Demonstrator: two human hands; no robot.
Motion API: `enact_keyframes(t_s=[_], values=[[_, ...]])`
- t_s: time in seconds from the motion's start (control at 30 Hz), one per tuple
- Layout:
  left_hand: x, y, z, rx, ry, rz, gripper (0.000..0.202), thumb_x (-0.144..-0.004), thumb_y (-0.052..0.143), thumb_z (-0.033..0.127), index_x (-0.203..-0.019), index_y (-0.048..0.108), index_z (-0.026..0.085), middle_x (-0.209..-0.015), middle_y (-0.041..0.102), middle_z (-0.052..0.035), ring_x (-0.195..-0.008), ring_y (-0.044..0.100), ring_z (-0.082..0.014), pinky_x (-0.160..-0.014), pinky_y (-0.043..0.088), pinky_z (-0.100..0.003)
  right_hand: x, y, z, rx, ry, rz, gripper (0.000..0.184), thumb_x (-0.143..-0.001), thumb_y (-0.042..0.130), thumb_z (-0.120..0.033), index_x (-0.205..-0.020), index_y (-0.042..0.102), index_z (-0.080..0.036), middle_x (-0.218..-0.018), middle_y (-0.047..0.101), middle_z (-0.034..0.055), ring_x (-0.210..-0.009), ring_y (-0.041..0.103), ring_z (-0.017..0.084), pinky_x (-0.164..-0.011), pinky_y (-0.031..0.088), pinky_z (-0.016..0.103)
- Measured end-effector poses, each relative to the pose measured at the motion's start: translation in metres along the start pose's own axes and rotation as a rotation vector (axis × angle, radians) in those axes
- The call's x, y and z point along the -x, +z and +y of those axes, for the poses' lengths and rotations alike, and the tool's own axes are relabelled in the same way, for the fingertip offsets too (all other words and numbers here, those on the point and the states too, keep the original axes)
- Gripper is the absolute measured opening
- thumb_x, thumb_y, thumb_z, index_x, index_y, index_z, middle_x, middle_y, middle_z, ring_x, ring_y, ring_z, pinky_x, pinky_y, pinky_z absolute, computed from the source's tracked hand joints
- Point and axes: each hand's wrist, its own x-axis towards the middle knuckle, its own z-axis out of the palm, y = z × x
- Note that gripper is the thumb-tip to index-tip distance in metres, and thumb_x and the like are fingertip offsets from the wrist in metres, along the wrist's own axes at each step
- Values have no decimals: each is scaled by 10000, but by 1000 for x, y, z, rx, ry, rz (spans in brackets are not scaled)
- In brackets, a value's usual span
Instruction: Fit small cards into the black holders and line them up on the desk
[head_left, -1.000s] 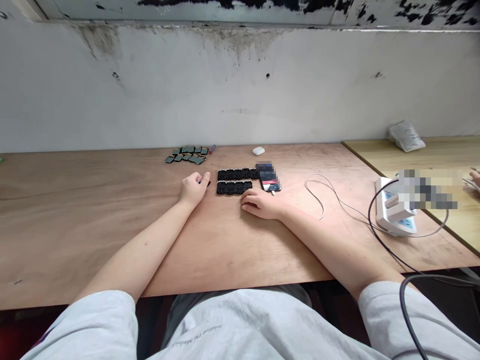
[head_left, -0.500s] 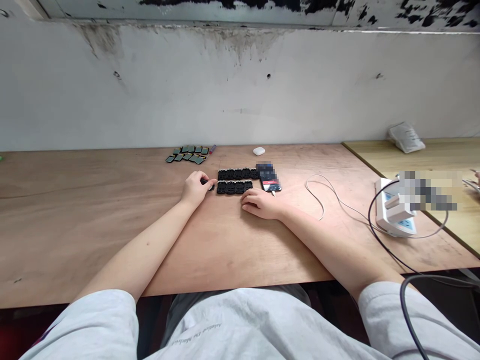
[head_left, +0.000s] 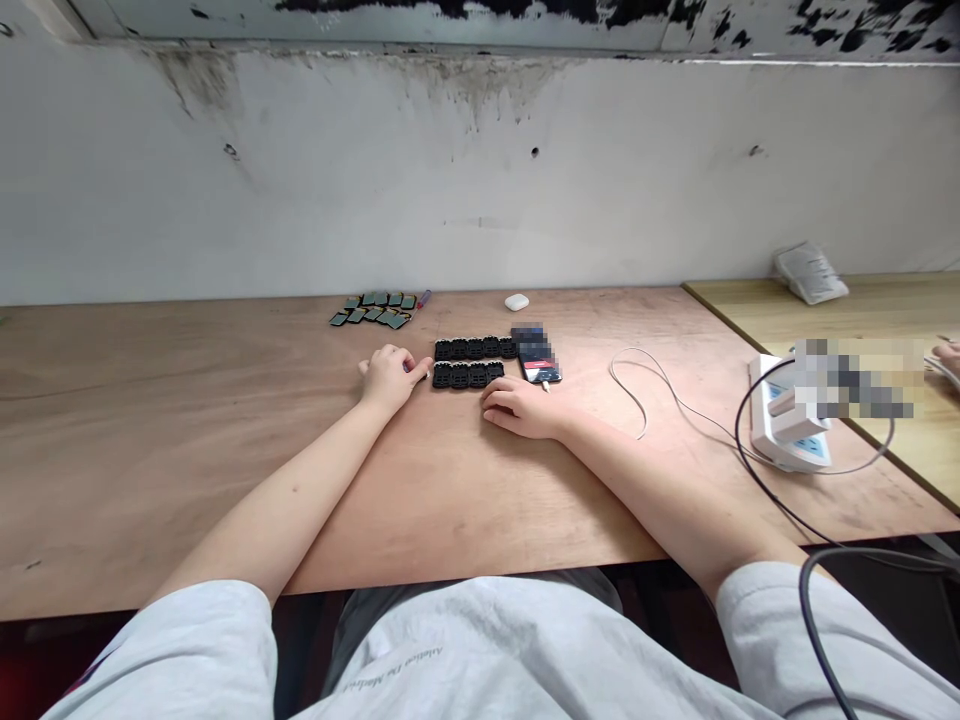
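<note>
My left hand rests on the wooden table, left of the black parts, its thumb and fingers bent together. Whatever sits in that grip is mostly hidden; only a hint of blue and a pale tip show. Two rows of small black slotted plastic parts, a back row and a front row, lie just right of it. My right hand lies on the table by the front row's right end, fingers loosely curled with a gap at the thumb and nothing visible in them. A phone lies beyond it, touching the back row.
Several small green-faced square pieces and a small screwdriver lie at the back. A white case sits near the wall. Cables lead toward a white power strip at right; another person's hand shows at the right edge.
The black piece that showed between my left thumb and fingers is now out of sight, and the fingers of that hand have shifted. My right hand stays in place.
</note>
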Motion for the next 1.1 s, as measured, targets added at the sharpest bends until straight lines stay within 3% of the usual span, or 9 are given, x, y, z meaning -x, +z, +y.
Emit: enact_keyframes(t_s=[0.17,0.3,0.47,0.8,1.1], values=[[6,-3,-3,-118,179,-19,224,-918,669,390,-783,629,216,-1028,674,-119,-1097,563,-345,-974,355,-506,0,1,0,-1,-1,8,159,-1033,611,-274,-1027,748,-195,-1154,716,124,-1069,677,254,-957,581,424],[7,-7,-9,-150,293,-59,194,-882,693,418,-895,665,226,-1081,673,-134,-1149,545,-368,-1016,346,-536,0,1,1,6,-3,9,158,-1031,613,-274,-1030,750,-195,-1152,718,124,-1058,675,255,-953,581,429],[2,-5,-15,-148,254,-62,250,-857,709,419,-1014,712,224,-1292,623,-165,-1239,517,-392,-1007,394,-525,0,1,1,5,3,2,148,-1029,617,-264,-1032,752,-203,-1160,716,118,-1074,673,250,-965,578,421],[-1,-3,-17,-120,280,-100,179,-935,626,362,-1010,751,256,-1169,731,-133,-1222,515,-377,-1007,383,-532,0,1,1,7,13,5,143,-1023,625,-264,-1029,755,-203,-1149,719,117,-1054,677,251,-956,582,425],[0,-3,-17,-81,324,-111,165,-943,615,335,-1038,730,266,-1225,758,-117,-1295,485,-384,-1050,334,-565,0,1,1,15,7,6,149,-1024,620,-266,-1028,755,-202,-1150,721,117,-1057,676,254,-959,579,424]])
